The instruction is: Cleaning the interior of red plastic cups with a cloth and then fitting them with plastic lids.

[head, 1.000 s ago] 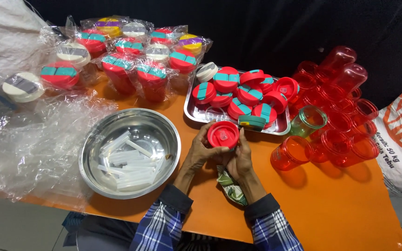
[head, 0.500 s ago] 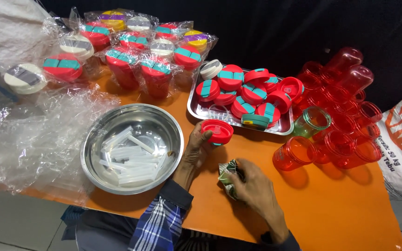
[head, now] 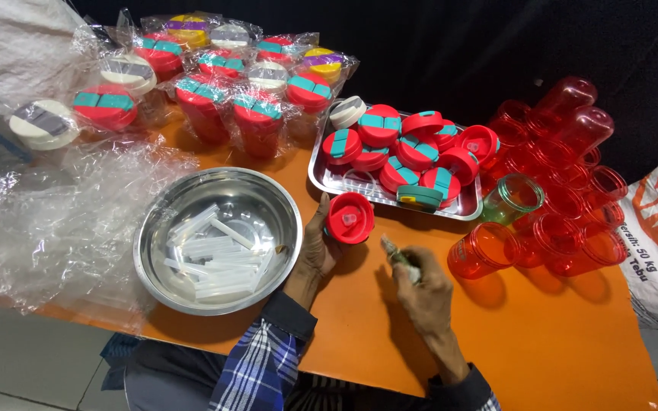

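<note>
Left hand [head: 315, 247] grasps a red lid [head: 349, 218], underside up, at two o'clock of the steel bowl [head: 154, 251]. Right hand [head: 419, 280] is clenched on a small greenish item [head: 396, 253], at four o'clock of the lid.

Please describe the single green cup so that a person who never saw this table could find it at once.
Start at the steel tray of red lids in the middle of the orange table. Just past its right end stands a cluster of red cups. The green cup stands at that cluster's left edge, beside the tray: the only clear green one among them.
</note>
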